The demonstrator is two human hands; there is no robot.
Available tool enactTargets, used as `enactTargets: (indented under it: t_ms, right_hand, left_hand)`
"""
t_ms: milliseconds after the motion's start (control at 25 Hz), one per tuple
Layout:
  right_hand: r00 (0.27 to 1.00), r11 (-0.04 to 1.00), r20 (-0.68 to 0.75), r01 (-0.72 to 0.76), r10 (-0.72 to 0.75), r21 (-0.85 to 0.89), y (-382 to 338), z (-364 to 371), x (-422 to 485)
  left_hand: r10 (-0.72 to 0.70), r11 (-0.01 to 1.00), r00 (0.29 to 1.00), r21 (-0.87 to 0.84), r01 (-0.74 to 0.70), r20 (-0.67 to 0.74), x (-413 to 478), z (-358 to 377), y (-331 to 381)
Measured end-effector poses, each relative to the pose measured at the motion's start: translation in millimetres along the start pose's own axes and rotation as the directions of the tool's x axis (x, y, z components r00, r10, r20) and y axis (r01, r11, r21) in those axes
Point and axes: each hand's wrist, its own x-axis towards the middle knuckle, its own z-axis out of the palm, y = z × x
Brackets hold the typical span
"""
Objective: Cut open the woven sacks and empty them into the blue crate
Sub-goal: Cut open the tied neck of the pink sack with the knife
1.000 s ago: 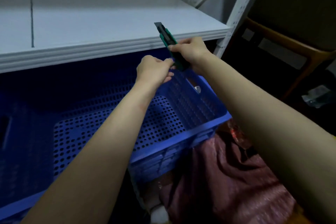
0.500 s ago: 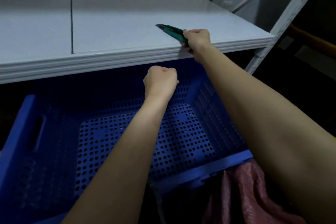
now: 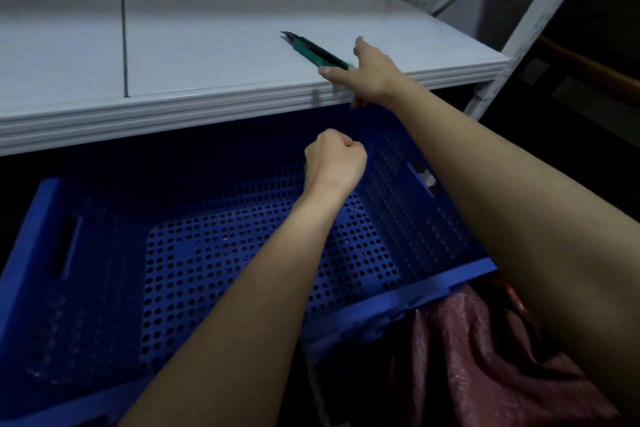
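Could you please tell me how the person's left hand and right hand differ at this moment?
The left hand is curled into a fist with nothing visible in it; the right hand has thumb and fingers spread. The left hand hangs over the blue crate; the right hand reaches onto the white shelf. The right hand is at the green knife's handle end; the left hand touches nothing. Both are bare.
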Motion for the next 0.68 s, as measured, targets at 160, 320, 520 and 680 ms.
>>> enactTargets:
  t_ms: [160, 320, 520, 680]
  right_hand:
    - [0.999, 0.997, -0.046, 0.001, -0.005, -0.076, 35, -41, -51]
    - [0.978, 0.994, -0.204, -0.063, 0.044, -0.089, 87, -85, -106]
    - [0.956, 0.981, -0.260, -0.170, 0.140, -0.098, 147, -126, -187]
    - [0.933, 0.966, -0.285, -0.249, 0.219, -0.073, 173, -162, -240]
  left_hand:
    - [0.030, 0.999, 0.994, -0.020, -0.028, 0.102, -6, 29, 8]
    - [0.111, 0.994, 0.959, -0.005, -0.114, 0.261, -29, 71, 27]
    - [0.241, 0.961, 0.784, -0.029, -0.275, 0.572, -75, 118, 56]
    - [0.250, 0.933, 0.689, 0.022, -0.360, 0.680, -102, 154, 70]
